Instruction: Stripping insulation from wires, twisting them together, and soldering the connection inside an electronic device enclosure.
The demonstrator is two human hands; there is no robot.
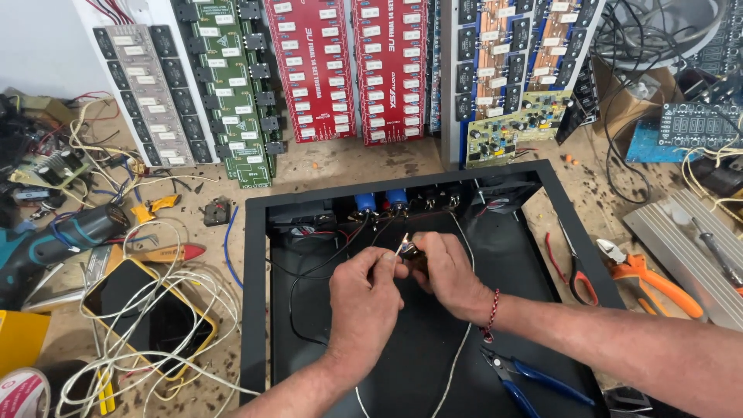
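Both my hands meet over the open black metal case [255, 310]. My left hand [364, 290] pinches the bare end of a thin white wire [402, 246]. My right hand [449, 275] closes around a small dark part [412, 255] where the wire ends; the fingers hide most of it. The white wire [457, 360] trails down across the case floor toward me. At the case's far wall sit two blue capacitors [381, 203] and black wires.
Blue-handled cutters [534, 379] lie inside the case at the near right. Orange pliers [646, 279] and red-handled cutters [576, 279] lie right of it. Circuit boards [333, 70] lean along the back. A drill [62, 236], phone [147, 317] and loose white cable [193, 286] crowd the left.
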